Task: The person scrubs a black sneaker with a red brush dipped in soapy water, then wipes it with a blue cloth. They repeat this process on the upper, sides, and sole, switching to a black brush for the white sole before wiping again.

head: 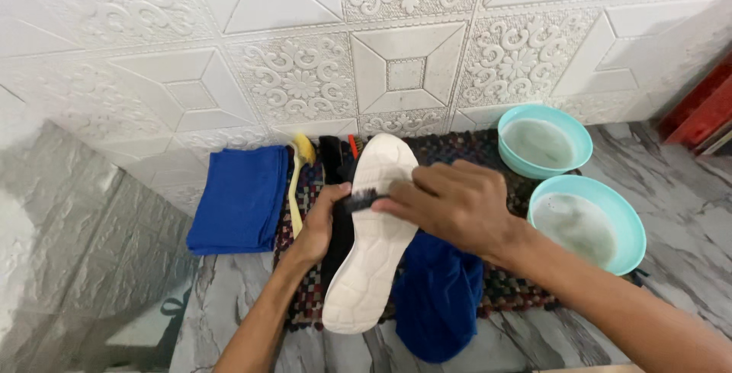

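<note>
Left hand is gripping the side of a black shoe, white sole upward, lying on a woven mat between the folded blue towel and two turquoise basins. Right hand is pressing a dark brush onto the sole.

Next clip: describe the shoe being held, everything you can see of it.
The shoe is turned on its side with its off-white sole, seemingly rubber or foam with a shallow moulded tread, facing the camera; a black upper shows along its left edge. It lies lengthwise, one end near the wall, over a dark woven mat. The left hand grips the left edge, while the right hand presses a small dark brush against the sole. A dark blue cloth lies beside it.
</note>
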